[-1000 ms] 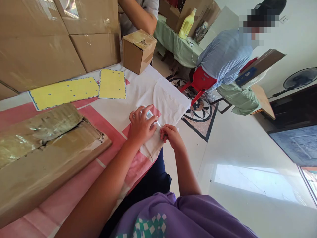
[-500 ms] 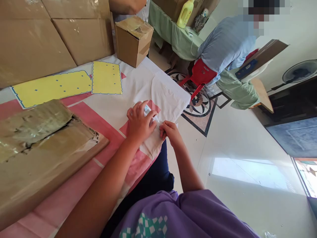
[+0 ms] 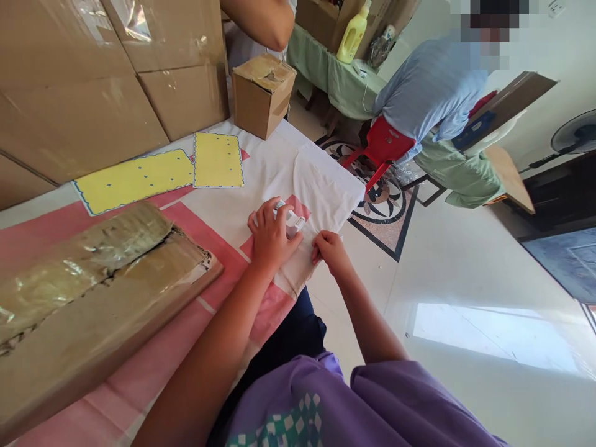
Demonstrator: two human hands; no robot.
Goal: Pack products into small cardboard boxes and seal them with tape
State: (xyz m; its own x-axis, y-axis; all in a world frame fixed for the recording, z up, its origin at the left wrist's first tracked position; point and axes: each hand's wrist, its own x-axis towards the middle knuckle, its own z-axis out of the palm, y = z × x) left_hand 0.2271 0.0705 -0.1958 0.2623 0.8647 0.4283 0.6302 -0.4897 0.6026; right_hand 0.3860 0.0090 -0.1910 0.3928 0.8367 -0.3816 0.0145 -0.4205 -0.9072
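My left hand curls around a small white and grey plastic device, pressing it onto a white cloth that lies over the table corner. My right hand is closed just to the right, pinching the near edge of the same cloth. Both hands sit at the table's near right corner, almost touching. What the device is cannot be made out clearly.
A flattened taped cardboard box lies to the left on the pink and white table cover. Two yellow dotted sheets, large cartons and a small box stand behind. A person in blue sits on a red chair.
The camera view shifted slightly. My left hand has turned the small device, which now shows more between the fingers. My right hand keeps its pinch on the cloth edge.
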